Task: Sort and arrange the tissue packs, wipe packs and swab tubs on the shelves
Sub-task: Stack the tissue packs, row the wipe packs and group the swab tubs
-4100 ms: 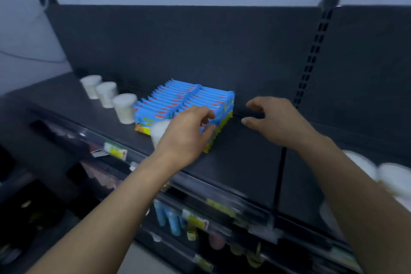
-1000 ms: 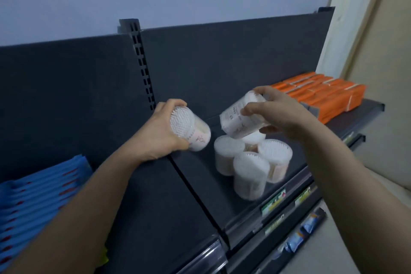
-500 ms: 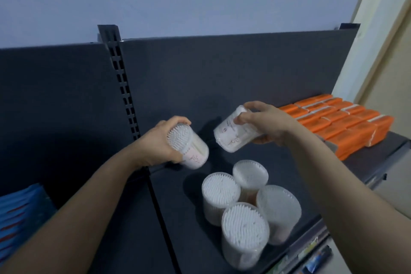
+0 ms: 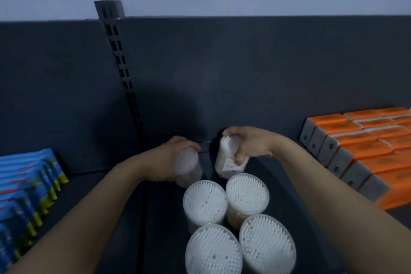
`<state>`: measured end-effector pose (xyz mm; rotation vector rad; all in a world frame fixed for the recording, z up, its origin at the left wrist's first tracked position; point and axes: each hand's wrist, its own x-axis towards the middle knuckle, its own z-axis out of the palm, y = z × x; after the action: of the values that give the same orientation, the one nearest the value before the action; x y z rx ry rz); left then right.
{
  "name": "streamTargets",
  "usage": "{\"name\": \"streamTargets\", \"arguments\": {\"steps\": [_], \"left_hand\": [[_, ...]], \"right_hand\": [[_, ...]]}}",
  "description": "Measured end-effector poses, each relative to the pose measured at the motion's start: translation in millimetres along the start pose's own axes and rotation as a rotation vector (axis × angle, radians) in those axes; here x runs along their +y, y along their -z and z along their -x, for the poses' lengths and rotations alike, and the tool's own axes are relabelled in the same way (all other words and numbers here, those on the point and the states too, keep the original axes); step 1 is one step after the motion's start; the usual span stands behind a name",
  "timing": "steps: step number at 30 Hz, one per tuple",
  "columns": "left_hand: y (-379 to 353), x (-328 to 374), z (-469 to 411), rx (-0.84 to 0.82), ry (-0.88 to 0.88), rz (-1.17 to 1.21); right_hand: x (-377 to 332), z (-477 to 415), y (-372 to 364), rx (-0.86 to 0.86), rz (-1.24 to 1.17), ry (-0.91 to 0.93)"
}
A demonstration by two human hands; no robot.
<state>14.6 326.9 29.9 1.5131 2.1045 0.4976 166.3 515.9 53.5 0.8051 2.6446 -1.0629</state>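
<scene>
My left hand [image 4: 165,162] grips a clear swab tub [image 4: 188,165], upright or nearly so, low over the dark shelf [image 4: 124,218]. My right hand [image 4: 251,144] holds a second swab tub [image 4: 226,161] from above, tilted slightly, close to the back panel. Both tubs are just behind a tight cluster of several upright swab tubs [image 4: 224,218] full of white swabs. Whether the two held tubs touch the shelf I cannot tell.
Blue wipe packs [image 4: 24,187] stand in rows at the left of the shelf. Orange and grey tissue packs [image 4: 367,151] are stacked at the right. A slotted upright [image 4: 121,69] divides the dark back panel. Bare shelf lies between the blue packs and the tubs.
Both hands have come down and back with their tubs, from held up and tilted sideways to low behind the cluster. The view has tipped downward and closer.
</scene>
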Motion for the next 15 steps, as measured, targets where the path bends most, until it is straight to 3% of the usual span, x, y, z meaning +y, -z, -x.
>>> {"name": "streamTargets", "arguments": {"steps": [7, 15], "left_hand": [[-8, 9, -6, -0.037, 0.138, -0.066], [-24, 17, -5, 0.037, 0.071, 0.131]], "right_hand": [[-1, -13, -10, 0.015, 0.231, 0.072], [4, -2, -9, -0.027, 0.231, 0.099]]}}
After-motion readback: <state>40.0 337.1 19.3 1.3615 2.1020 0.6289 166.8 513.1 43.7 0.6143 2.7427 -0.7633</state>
